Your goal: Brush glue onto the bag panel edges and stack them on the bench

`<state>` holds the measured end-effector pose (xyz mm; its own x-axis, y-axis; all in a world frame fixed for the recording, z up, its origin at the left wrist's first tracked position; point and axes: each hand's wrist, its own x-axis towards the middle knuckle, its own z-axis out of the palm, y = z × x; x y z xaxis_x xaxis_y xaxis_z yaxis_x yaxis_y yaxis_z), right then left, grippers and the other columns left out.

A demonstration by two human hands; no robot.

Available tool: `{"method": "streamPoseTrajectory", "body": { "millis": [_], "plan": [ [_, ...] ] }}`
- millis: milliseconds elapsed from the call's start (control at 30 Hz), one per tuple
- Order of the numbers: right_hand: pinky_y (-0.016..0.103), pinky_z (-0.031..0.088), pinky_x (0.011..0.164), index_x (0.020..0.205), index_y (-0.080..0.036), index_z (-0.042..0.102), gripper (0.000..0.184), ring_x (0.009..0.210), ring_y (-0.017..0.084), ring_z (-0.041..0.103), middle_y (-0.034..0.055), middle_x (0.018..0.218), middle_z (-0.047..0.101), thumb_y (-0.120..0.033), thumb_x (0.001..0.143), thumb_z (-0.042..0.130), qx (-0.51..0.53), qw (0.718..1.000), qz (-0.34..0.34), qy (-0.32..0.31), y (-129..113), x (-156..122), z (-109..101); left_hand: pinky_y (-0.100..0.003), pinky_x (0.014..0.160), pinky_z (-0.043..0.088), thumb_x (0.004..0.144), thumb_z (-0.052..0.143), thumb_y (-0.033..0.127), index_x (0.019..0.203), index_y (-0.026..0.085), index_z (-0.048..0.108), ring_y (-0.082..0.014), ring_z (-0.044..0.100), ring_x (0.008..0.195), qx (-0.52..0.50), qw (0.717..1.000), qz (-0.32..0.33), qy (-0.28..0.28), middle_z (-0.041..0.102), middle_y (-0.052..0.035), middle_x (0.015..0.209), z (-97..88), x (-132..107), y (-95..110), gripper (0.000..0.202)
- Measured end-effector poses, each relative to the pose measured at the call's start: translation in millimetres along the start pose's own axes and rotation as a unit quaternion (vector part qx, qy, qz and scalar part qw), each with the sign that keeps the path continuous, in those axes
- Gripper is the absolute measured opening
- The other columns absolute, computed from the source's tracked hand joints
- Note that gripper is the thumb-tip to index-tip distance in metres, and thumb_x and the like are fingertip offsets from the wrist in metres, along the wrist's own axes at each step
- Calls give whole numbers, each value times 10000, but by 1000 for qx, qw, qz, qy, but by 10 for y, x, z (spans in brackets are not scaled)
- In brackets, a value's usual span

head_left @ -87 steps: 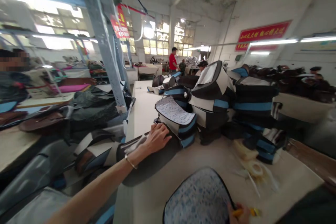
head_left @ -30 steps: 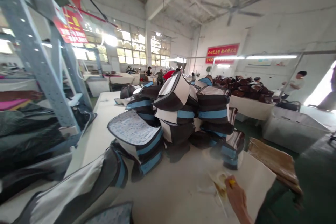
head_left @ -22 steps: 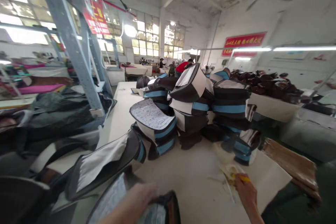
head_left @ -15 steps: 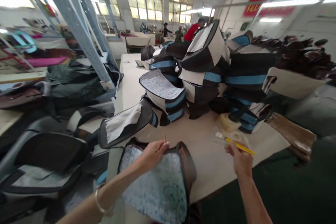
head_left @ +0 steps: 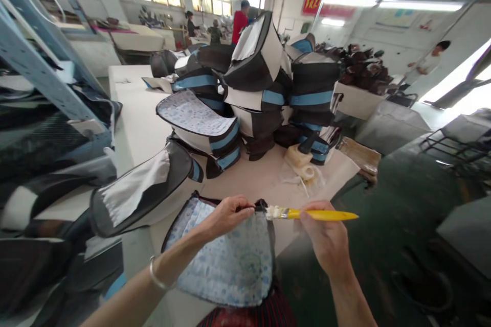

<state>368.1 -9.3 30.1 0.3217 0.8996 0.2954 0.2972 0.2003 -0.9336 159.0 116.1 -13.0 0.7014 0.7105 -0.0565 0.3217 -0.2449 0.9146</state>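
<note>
My right hand [head_left: 326,237] is closed on the yellow handle of a paintbrush [head_left: 318,214]. Its bristles are coated in whitish, paste-like stuff and touch or nearly touch the dark top edge of a bag piece [head_left: 230,260]. This piece has a blue-and-white patterned lining facing up and lies at the near edge of the table. My left hand [head_left: 230,217], with a bangle on the wrist, pinches the top edge of the same piece just left of the bristles. Beyond the brush, a glue container [head_left: 299,157] with a dark top stands beside a roll of tape [head_left: 307,172] on clear plastic.
Stacked bag pieces [head_left: 251,87] in black, white and blue cover the table's middle and back. A bag piece with a white flap [head_left: 134,189] lies to the left. A blue-grey metal frame [head_left: 49,56] rises at the left. Several people work in the background.
The brush has moved left from near the glue container to the bag piece's top edge. My left hand stays on that edge. The view has turned right.
</note>
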Motion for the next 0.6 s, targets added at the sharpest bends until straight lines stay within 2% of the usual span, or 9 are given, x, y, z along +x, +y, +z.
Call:
{"method": "streamPoseTrajectory", "body": {
  "millis": [167,233,300,367,467,600],
  "plan": [
    [227,461,539,872,-199,546,161,563,134,582,-12,668,616,-348,929,573,-131,990,-32,-37,13,-54,118,-236,581,333,848,529,418,785,121,675,-119,452,635,-52,997,-19,-45,512,11,722,99,19,-1,337],
    [224,449,537,870,-202,558,145,560,128,572,-11,693,609,-333,931,565,-176,983,-50,-21,39,-69,131,-235,572,316,846,535,431,744,130,643,-112,421,618,-75,995,-31,-55,479,24,688,122,-2,4,336],
    [219,445,540,887,-207,556,125,556,121,567,-16,708,601,-322,935,560,-186,980,-64,6,36,-89,133,-238,561,297,848,532,439,726,138,617,-110,396,603,-95,993,-44,-62,451,33,661,126,-25,10,336],
    [216,447,552,884,-212,552,119,562,119,568,-21,706,592,-319,937,557,-180,981,-72,-2,16,-105,138,-245,551,283,846,532,442,738,139,616,-112,386,589,-118,989,-61,-71,445,35,644,116,-43,15,333],
    [211,414,502,843,-216,548,137,534,114,546,-26,681,573,-315,938,548,-195,977,-79,-36,-8,-113,168,-253,586,319,814,558,408,804,124,665,-135,455,623,-163,980,-83,-77,535,10,661,100,-56,27,304],
    [216,394,475,870,-218,533,109,525,116,535,-29,684,562,-303,939,543,-193,977,-80,-33,2,-125,213,-283,751,412,766,554,319,854,120,742,-205,589,810,-220,970,-80,-67,702,-50,825,100,-65,30,287]
  ]
}}
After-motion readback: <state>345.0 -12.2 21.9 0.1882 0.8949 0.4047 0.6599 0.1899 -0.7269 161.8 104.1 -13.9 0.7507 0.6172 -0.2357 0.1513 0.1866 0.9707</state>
